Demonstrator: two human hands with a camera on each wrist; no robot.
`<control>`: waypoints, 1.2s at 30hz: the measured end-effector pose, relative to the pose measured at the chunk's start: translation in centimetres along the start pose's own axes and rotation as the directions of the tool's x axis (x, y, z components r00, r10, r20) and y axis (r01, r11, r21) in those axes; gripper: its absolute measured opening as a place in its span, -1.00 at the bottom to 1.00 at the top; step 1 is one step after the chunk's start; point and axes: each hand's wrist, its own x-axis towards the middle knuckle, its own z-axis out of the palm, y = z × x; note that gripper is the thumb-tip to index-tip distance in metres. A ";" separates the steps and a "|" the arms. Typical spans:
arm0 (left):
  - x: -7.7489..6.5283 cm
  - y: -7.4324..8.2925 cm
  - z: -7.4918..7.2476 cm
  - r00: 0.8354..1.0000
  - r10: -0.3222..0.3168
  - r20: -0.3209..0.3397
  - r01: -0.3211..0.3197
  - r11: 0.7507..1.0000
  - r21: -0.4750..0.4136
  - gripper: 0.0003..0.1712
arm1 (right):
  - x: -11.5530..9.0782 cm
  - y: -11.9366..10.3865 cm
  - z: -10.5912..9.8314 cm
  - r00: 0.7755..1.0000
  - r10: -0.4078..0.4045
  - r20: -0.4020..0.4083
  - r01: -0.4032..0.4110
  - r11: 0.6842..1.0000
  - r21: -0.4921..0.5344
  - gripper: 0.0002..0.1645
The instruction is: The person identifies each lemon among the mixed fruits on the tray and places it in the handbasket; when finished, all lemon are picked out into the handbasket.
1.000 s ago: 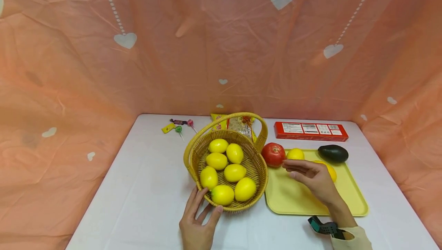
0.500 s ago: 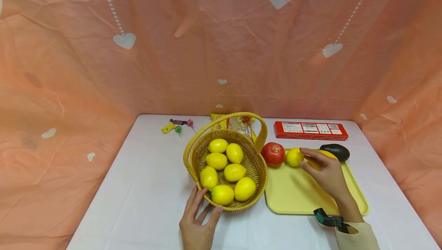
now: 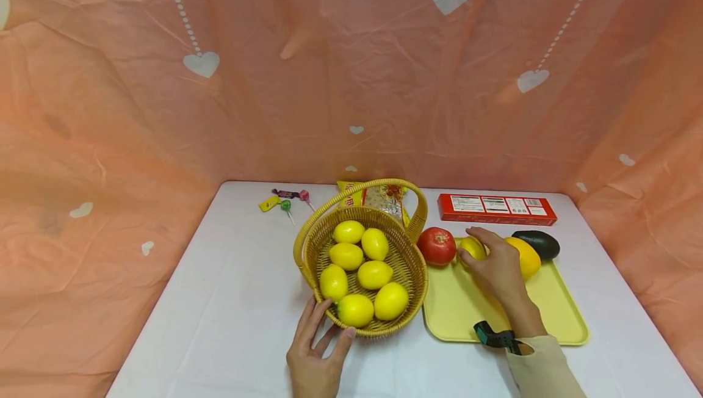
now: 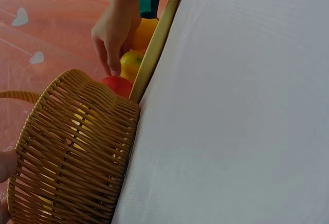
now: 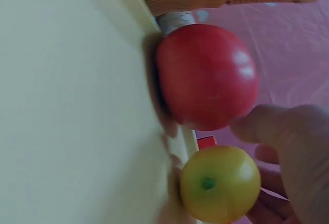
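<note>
A wicker basket (image 3: 413,300) with several lemons (image 3: 375,275) inside stands at the middle. My left hand (image 3: 315,358) touches its near rim with spread fingers; fingertips also show at the left edge in the left wrist view. My right hand (image 3: 497,267) reaches over the yellow tray (image 3: 456,318), thumb and fingers on either side of a single lemon (image 5: 220,184). In the right wrist view the thumb stands apart from that lemon, close to the red pomegranate (image 5: 206,77), while other fingers lie behind the lemon. Whether those fingers touch it cannot be seen.
On the tray's right lie an orange-yellow fruit (image 3: 525,259) and a dark avocado (image 3: 538,244). A red box (image 3: 497,209) lies behind it. A snack bag (image 3: 384,201) sits behind the basket; candies and lollipops (image 3: 286,205) lie at the back left.
My right hand first draws back rightward from near the pomegranate, then moves left and forward around the lemon at the tray's back. My left hand and the basket stay put.
</note>
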 end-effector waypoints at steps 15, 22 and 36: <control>0.0 0.0 0.0 1.000 -0.004 -0.005 0.004 1.000 0.005 -0.31 | -2.3 -0.6 -1.4 0.989 -0.072 0.132 0.070 0.997 0.024 -0.39; 0.1 0.0 0.0 1.000 -0.006 -0.005 0.006 1.000 0.004 -0.31 | -4.0 0.4 -1.7 0.986 -0.047 0.157 0.042 0.998 0.036 -0.24; 0.0 -0.2 -0.1 1.000 0.004 -0.001 -0.004 1.000 -0.003 -0.31 | -5.2 -0.1 -2.0 0.976 -0.038 0.215 0.020 0.996 0.086 -0.33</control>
